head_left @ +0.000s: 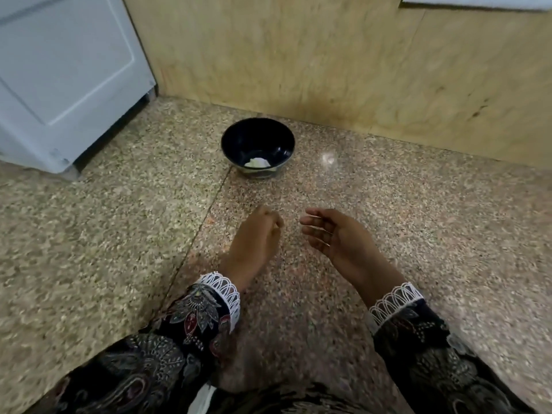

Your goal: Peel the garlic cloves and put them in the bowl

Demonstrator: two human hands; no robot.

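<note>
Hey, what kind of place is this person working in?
Probably a home kitchen floor: speckled terrazzo floor, a white appliance beside a plywood panel, and a dark bowl set down on the floor.

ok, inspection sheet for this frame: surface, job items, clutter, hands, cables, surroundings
Surface: speckled stone floor, a seam line running through it.
Job's things: dark bowl on the floor near the wall, something pale in its bottom; too blurred to tell if it is garlic. No loose cloves seen.
Clutter: nothing seen.
Hands: left hand with fingers curled, whether it holds anything cannot be told; right hand open, fingers relaxed, empty. Both are short of the bowl, apart from each other.
Cables: nothing seen.
Surroundings: wooden panel wall behind the bowl, white door at left, patterned sleeves with white lace cuffs.
</note>
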